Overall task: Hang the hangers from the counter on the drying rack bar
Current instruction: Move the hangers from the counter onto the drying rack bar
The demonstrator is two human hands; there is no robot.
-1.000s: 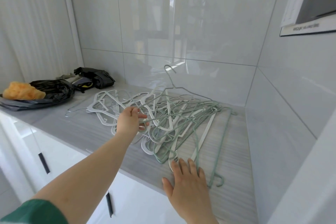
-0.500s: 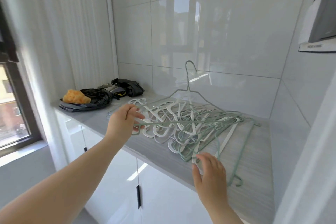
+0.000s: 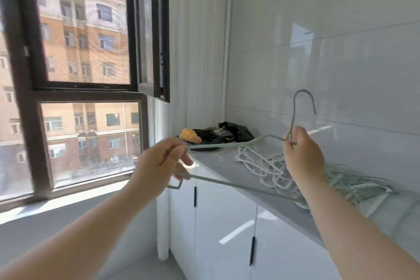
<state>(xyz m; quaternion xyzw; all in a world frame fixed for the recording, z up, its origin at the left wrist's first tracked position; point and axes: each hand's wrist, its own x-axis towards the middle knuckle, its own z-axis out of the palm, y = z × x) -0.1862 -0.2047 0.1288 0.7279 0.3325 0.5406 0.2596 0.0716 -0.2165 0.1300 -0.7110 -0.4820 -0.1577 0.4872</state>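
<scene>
A pale green wire hanger is lifted off the grey counter, hook pointing up. My left hand grips its left shoulder end in front of the window. My right hand pinches the twisted neck just below the hook. A tangled pile of white hangers and green hangers lies on the counter behind my right hand. No drying rack bar is in view.
Black bags with an orange sponge-like lump sit at the counter's far end by the tiled wall. White cabinets with dark handles stand below. A dark-framed window fills the left, one sash swung inward.
The view has swung left toward the window. My left hand has lifted one green hanger off the pile, and my right hand has left the counter and taken its neck.
</scene>
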